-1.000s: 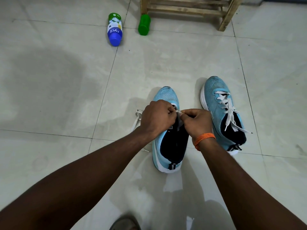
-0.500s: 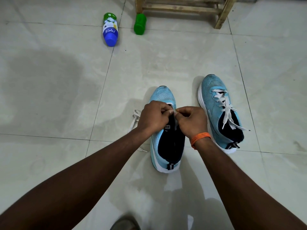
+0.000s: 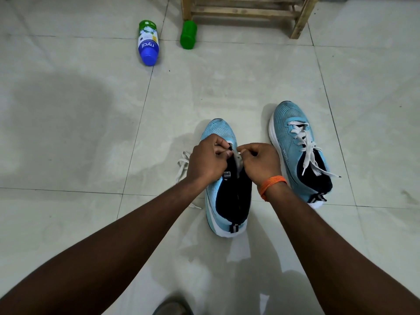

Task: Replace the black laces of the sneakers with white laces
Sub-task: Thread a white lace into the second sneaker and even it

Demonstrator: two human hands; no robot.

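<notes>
Two light-blue sneakers stand on the tiled floor. Over the left sneaker (image 3: 219, 133) both my hands work at its eyelets. My left hand (image 3: 208, 161) and my right hand (image 3: 260, 161) each pinch part of a white lace (image 3: 237, 159) above the black tongue. The rest of that lace (image 3: 181, 165) trails onto the floor left of the shoe. My hands hide the eyelets. The right sneaker (image 3: 289, 133) sits apart, laced with a white lace (image 3: 305, 147) whose ends lie loose.
A blue and green bottle (image 3: 148, 43) and a green bottle (image 3: 188, 35) lie on the floor at the back. A wooden rack (image 3: 247, 10) stands behind them. A grey shape (image 3: 172, 306) shows at the bottom edge.
My hands stay over the left sneaker, their fingers shifting slightly on the white lace. The view has drifted a little.
</notes>
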